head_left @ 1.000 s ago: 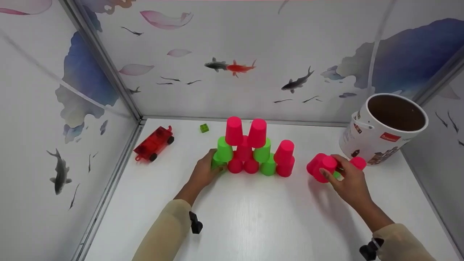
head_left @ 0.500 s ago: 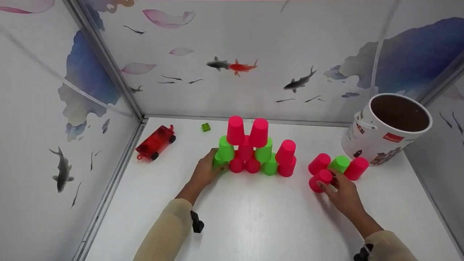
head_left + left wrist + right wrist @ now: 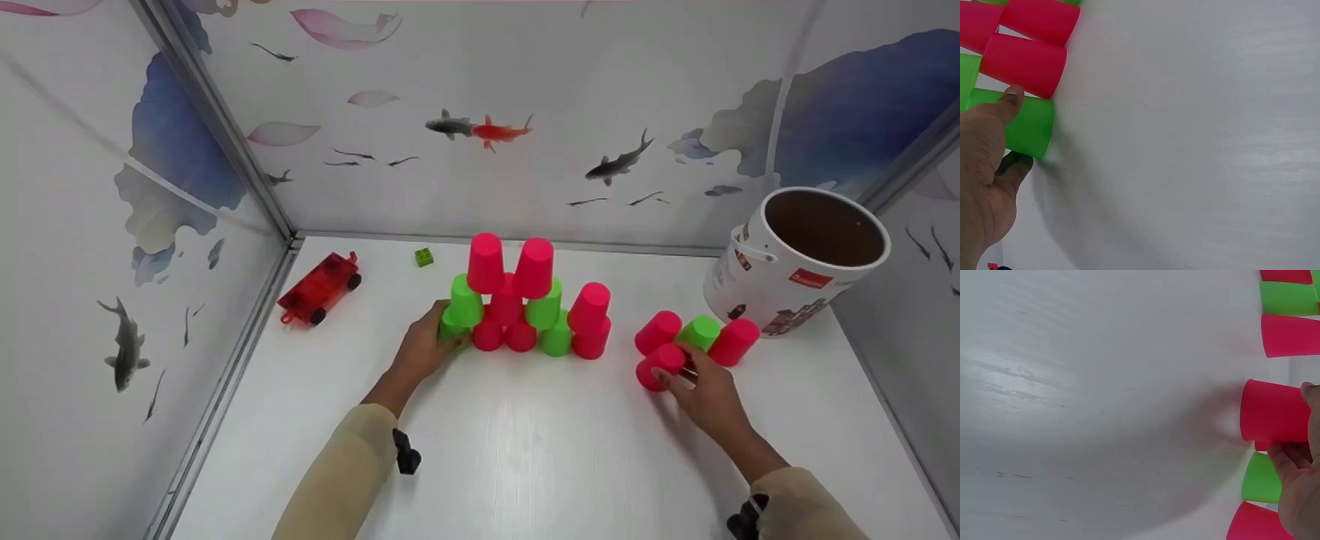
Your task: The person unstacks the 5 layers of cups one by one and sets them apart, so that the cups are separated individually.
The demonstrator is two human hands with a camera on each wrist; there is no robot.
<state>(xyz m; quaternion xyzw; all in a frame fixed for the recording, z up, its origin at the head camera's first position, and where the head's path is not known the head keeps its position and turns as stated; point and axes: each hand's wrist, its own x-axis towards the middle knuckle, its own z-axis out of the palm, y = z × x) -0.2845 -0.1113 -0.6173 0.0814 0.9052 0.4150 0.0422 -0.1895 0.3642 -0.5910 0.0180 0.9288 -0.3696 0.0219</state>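
Left hand [image 3: 420, 349] grips green cup [image 3: 1030, 126]; right hand [image 3: 711, 391], pink cup [image 3: 1274, 412].

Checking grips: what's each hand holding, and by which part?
Left hand: leftmost green base cup, by its sides; right hand: a pink cup, by its sides.

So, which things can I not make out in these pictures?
Head view: lower-left green cup, partly hidden by the left hand.
Head view: bucket, some print too small to read.
Left wrist view: red thing, cut off by bottom edge.
Right wrist view: right hand, cut by right edge.
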